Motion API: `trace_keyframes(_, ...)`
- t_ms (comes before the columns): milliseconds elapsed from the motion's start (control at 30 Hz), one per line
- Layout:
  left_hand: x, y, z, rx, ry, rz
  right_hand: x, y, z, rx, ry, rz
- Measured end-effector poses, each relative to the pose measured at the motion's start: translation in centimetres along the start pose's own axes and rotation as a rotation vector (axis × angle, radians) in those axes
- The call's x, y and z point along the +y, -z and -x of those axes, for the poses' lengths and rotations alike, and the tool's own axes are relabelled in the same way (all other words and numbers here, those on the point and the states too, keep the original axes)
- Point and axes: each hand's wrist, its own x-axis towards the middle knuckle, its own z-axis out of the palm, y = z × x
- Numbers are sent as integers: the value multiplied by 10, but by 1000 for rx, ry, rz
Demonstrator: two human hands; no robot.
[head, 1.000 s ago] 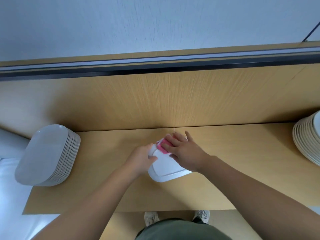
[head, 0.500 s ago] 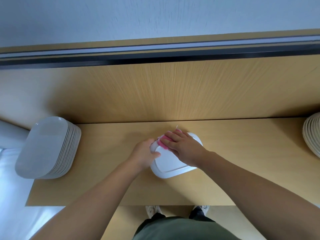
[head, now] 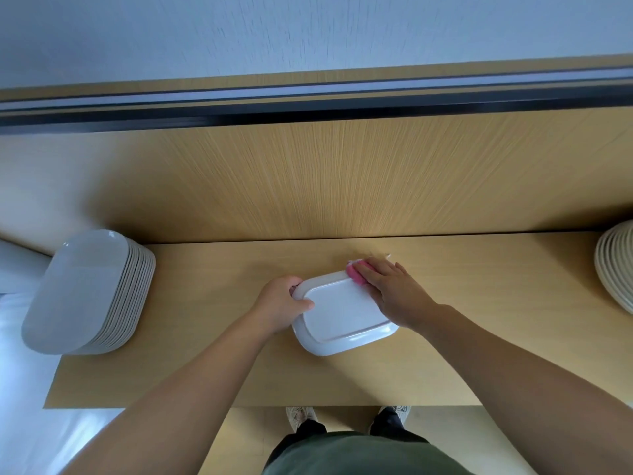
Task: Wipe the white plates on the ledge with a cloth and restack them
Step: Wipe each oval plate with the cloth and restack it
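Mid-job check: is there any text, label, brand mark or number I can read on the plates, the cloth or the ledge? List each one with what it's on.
There is no readable text anywhere in the head view.
White rectangular plate on the light wooden ledge: plain, no mark shows.
Pink cloth: no label shows.
Stack of white oval plates at the left: plain.
Stack of cream plates at the right edge: plain.

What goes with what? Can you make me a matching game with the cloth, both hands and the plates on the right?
Things:
1. cloth
2. left hand
3. right hand
4. cream stack

Matches:
A. grips the edge of the plate
B. at the right end of the ledge
C. pink
D. presses on the cloth

Pairs: 1-C, 2-A, 3-D, 4-B.
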Motion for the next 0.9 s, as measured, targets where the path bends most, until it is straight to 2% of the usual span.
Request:
trace_keyframes(233,-3,0,-1,-16,12,19,4,-15,26,19,-116,-94)
trace_keyframes(467,-8,3,1,-17,19,45,-1,-30,63,-69,-180,-78)
trace_keyframes(600,-15,2,7,-151,-37,-2,-7,-14,59,-81,-177,-7)
trace_keyframes(700,-23,1,12,-273,-40,52,-2,-4,43,-86,-142,12)
trace_keyframes(900,-34,-8,18,-300,-44,74,7,-3,21,-55,-56,-27)
